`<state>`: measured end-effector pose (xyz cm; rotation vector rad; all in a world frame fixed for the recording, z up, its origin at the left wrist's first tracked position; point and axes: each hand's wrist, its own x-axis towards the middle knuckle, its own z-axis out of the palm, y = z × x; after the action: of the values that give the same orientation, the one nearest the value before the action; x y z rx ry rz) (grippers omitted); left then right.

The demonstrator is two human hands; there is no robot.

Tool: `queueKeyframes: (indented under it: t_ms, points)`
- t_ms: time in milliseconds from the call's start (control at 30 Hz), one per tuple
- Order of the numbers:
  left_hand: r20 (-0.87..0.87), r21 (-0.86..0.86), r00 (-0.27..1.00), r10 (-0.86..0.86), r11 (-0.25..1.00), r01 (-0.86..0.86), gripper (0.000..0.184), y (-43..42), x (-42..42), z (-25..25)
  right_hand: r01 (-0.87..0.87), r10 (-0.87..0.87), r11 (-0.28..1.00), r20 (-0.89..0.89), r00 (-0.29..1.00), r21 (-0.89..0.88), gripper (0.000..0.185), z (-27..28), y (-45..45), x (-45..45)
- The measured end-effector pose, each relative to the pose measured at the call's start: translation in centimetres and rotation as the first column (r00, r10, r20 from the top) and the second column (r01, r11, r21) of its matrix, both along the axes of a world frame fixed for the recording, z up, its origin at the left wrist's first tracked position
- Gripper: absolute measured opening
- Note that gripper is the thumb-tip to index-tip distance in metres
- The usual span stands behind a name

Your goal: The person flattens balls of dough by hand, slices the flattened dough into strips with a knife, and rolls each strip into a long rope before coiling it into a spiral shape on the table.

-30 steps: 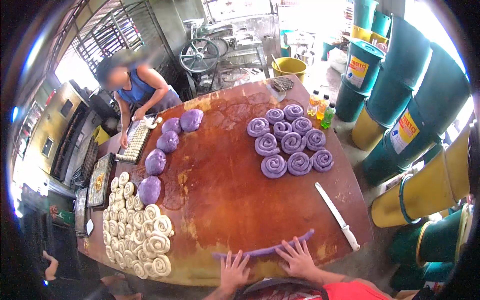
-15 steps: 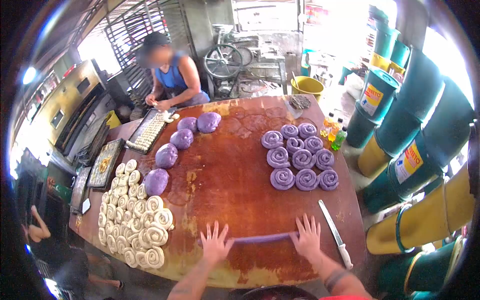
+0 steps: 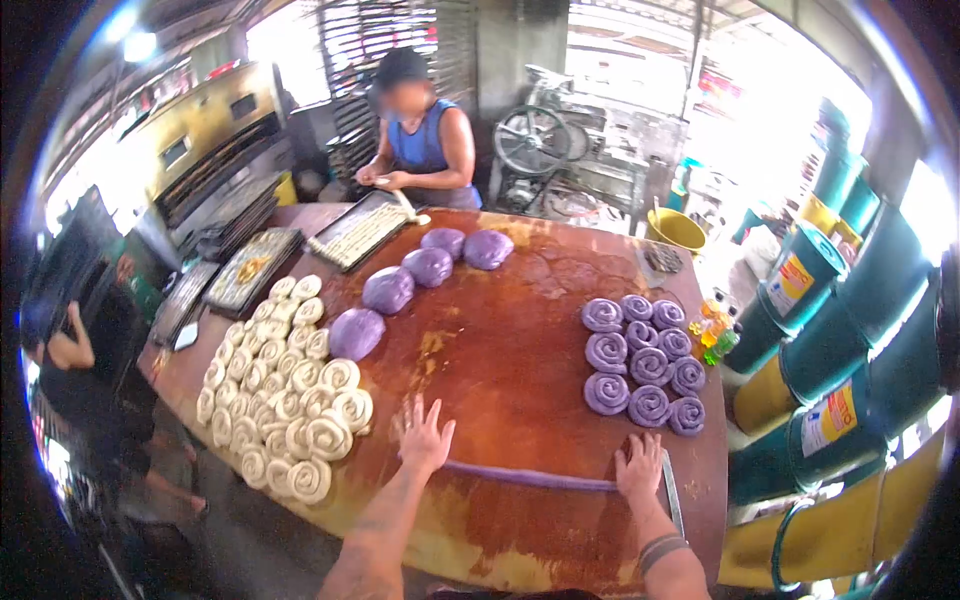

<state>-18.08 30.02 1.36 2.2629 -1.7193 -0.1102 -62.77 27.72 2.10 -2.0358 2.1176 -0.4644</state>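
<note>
A long thin purple dough rope (image 3: pixel 530 478) lies across the near part of the brown table (image 3: pixel 500 370). My left hand (image 3: pixel 424 437) rests with spread fingers at the rope's left end. At its right end my right hand (image 3: pixel 638 468) lies flat, fingers extended, beside the knife (image 3: pixel 672 495), whose handle is hidden behind my forearm. Purple dough spirals (image 3: pixel 650 367) sit in rows beyond my right hand. Pale dough spirals (image 3: pixel 290 390) crowd the table left of my left hand, with round purple dough lumps (image 3: pixel 388 290) behind them.
Across the table a person in blue (image 3: pixel 420 145) holds pale dough over a tray (image 3: pixel 362 232). More trays (image 3: pixel 254 270) line the left edge. Bottles (image 3: pixel 712 325) stand near the right edge, beside stacked green and yellow bins (image 3: pixel 800 270). Another person (image 3: pixel 70 350) is at far left.
The rope has become longer and thinner, and my hands have moved farther apart along it. The camera view has turned left. The person in blue has raised both hands from the tray.
</note>
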Motion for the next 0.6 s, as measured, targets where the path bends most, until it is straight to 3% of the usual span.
queueKeyframes:
  t_ms: [33, 133, 200, 267, 367, 400, 433, 467, 500, 533, 567, 600]
  points:
    - [0.005, -0.012, 1.000, -0.031, 0.999, 0.031, 0.065, -0.6, 0.9, -1.2, 0.021, -0.022, 1.000, 0.030, 0.999, 0.023, 0.067, 0.2, -0.9, 0.2]
    - [-0.004, -0.036, 0.990, -0.138, 0.990, 0.138, 0.062, 4.8, 1.6, -1.8, -0.021, 0.014, 0.997, -0.113, 0.994, -0.068, 0.061, -1.2, 4.1, 0.7]
    - [0.008, -0.062, 0.978, -0.210, 0.976, 0.210, 0.060, 10.4, 1.7, -1.9, -0.074, 0.070, 0.996, -0.090, 0.993, -0.045, 0.062, -1.1, 9.7, 0.3]
    - [0.043, -0.086, 0.959, -0.280, 0.955, 0.283, 0.061, 15.8, 2.2, -1.6, -0.093, 0.089, 0.984, -0.034, 0.995, -0.151, 0.047, -2.7, 14.3, -0.5]
    - [-0.161, -0.152, 0.984, -0.080, 0.987, 0.055, 0.053, 18.9, 3.0, 0.7, 0.151, -0.137, 0.988, -0.268, 0.954, 0.030, 0.035, -0.2, 15.9, 0.2]
    - [-0.222, -0.131, 0.974, 0.046, 0.988, -0.077, 0.046, 19.0, 3.1, 0.9, 0.234, -0.262, 0.949, 0.117, 0.958, 0.209, 0.032, -1.7, 14.3, -0.7]
    - [-0.280, -0.101, 0.945, 0.171, 0.973, -0.206, 0.041, 18.2, 2.9, 1.2, 0.234, -0.415, 0.884, 0.449, 0.791, 0.404, 0.032, -4.9, 10.9, -2.9]
    - [-0.331, -0.063, 0.897, 0.294, 0.941, -0.332, 0.035, 17.2, 2.7, 1.2, 0.146, -0.565, 0.805, 0.666, 0.487, 0.576, 0.035, -6.6, 9.0, -3.9]
    - [-0.354, -0.153, 0.911, 0.214, 0.947, -0.282, 0.024, 15.6, 2.5, -0.1, 0.105, -0.531, 0.847, 0.821, 0.207, 0.521, 0.035, -3.8, 7.8, -1.0]
    - [-0.365, -0.204, 0.929, 0.064, 0.968, -0.146, 0.025, 14.2, 1.9, -0.8, 0.086, -0.455, 0.882, 0.885, -0.099, 0.463, 0.035, 2.7, 6.5, 4.8]
    - [-0.367, -0.252, 0.926, -0.091, 0.968, -0.005, 0.025, 12.6, 1.2, -1.4, -0.073, -0.415, 0.905, 0.907, 0.068, 0.419, 0.039, 8.7, 6.1, 8.8]
    - [-0.383, -0.126, 0.882, -0.275, 0.961, 0.245, 0.028, 10.1, 0.5, -2.1, -0.129, -0.281, 0.952, 0.960, -0.002, 0.278, 0.037, 5.9, 3.2, 9.9]
